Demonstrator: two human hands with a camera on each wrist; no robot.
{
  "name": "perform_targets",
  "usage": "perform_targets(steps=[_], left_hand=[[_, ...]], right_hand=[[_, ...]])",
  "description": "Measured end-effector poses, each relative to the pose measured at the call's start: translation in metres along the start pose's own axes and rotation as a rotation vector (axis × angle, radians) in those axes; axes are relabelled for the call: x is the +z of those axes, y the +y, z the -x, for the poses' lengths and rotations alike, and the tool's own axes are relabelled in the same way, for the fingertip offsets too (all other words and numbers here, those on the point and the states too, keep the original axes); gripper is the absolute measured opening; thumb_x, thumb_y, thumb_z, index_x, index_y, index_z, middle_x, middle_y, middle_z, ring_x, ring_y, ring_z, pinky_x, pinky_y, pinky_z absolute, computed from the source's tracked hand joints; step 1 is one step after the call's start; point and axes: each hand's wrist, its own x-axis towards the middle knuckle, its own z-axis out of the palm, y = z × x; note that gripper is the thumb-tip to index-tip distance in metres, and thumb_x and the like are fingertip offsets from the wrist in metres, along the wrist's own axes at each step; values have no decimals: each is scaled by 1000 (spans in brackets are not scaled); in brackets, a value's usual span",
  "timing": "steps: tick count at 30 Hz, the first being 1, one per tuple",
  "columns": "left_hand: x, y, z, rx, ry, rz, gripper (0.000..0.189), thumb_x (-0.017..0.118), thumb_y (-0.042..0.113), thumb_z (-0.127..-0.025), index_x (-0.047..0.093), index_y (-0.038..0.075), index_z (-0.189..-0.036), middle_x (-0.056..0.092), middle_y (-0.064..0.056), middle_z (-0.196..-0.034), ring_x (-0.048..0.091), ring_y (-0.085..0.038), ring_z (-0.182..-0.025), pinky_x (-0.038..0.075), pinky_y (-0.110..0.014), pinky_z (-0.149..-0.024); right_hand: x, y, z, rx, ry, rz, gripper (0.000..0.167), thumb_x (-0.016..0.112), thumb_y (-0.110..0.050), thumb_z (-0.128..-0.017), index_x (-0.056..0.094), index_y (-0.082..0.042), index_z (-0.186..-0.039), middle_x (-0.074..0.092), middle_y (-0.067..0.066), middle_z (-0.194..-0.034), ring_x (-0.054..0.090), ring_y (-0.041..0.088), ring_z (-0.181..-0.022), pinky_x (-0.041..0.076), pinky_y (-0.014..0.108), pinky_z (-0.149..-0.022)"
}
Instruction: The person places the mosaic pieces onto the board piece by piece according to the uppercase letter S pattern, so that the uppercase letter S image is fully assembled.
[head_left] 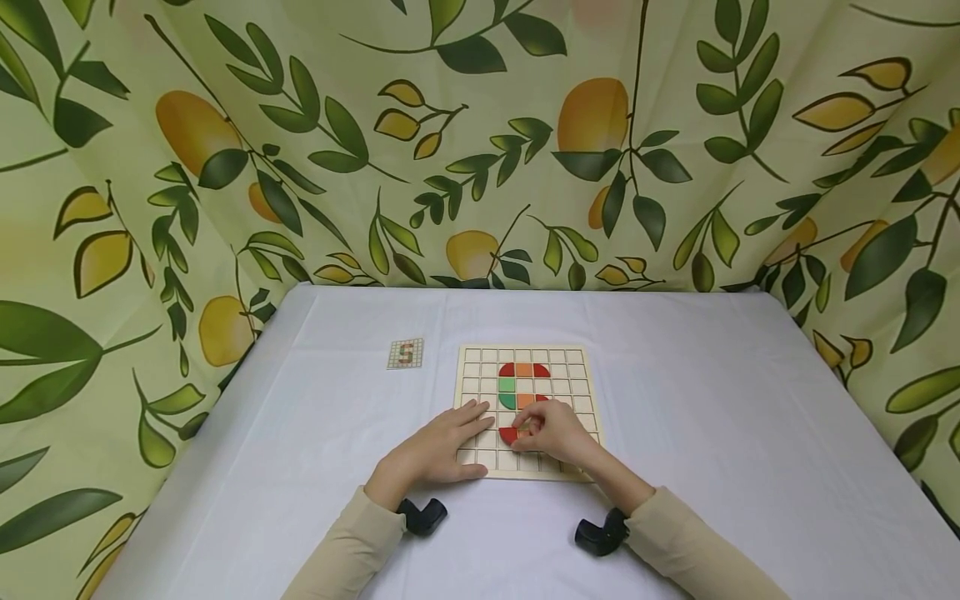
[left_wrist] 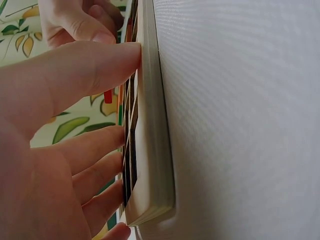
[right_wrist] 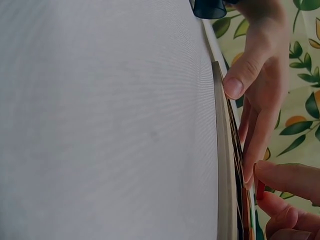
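Note:
A light wooden grid board (head_left: 480, 461) lies on the white-covered table. My left hand (head_left: 438, 447) rests over its left side, fingers spread and thumb at the near edge. With thumb and fingertips my right hand (head_left: 557, 431) pinches a red quarter-circle tile (head_left: 507, 436) low over the board's lower middle. Edge-on, that red tile (right_wrist: 260, 190) shows between the fingertips in the right wrist view. Red, orange (head_left: 523, 370) and green tiles (head_left: 507, 385) sit in the cells farther up. Part of an orange tile shows under my right hand, which hides the cells beneath it.
A small card (head_left: 406, 353) with a coloured S-shaped pattern on a grid lies left of the board's far corner. Black curved pieces (head_left: 600, 537) sit by both wrists. A curtain (head_left: 480, 167) printed with fruit and leaves hangs behind and beside the table.

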Motion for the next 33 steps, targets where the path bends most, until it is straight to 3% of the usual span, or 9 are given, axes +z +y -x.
perform_targets(steps=[33], left_hand=[[0, 0, -5, 7, -10, 5, 70, 66, 39, -85, 44, 11, -145, 33, -7, -159, 28, -29, -149, 30, -51, -120]], right_hand=[[3, -5, 1, 72, 48, 103, 20, 87, -11, -64, 71, -11, -76, 41, -4, -53, 38, 10, -53, 24, 19, -48]])
